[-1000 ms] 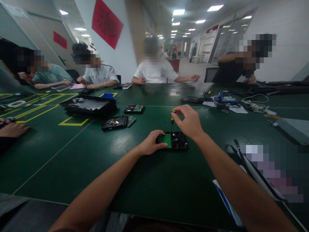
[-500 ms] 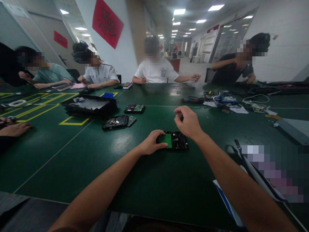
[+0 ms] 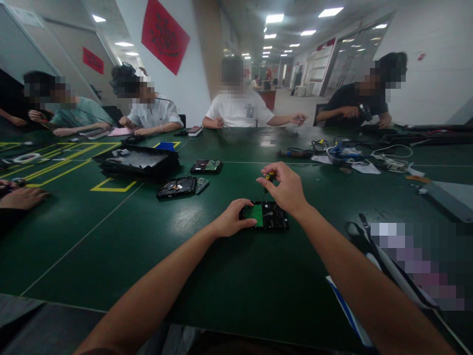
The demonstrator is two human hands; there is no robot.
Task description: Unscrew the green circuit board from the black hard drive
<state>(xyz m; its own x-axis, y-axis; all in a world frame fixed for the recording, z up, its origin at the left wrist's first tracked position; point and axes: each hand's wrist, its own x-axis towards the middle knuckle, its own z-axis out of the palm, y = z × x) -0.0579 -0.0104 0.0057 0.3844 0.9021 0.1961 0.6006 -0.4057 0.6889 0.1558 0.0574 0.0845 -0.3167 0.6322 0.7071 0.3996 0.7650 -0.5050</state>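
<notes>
A black hard drive (image 3: 271,217) with a green circuit board lies flat on the dark green table (image 3: 229,276) in front of me. My left hand (image 3: 231,219) rests on its left end, fingers curled over the edge and holding it down. My right hand (image 3: 284,190) hovers just above the drive, fingers pinched round a small yellow-and-black screwdriver (image 3: 269,177) that stands nearly upright with its tip down on the drive.
Two more opened drives (image 3: 179,187) (image 3: 206,166) and a black tray (image 3: 135,161) lie to the left. Cables and tools (image 3: 347,153) clutter the right side. Several people sit around the table; another person's hand (image 3: 22,197) rests at the left edge.
My right hand has turned the screwdriver between its fingers; its handle was hidden half a second ago and shows again now. The left hand and the drive have not moved.
</notes>
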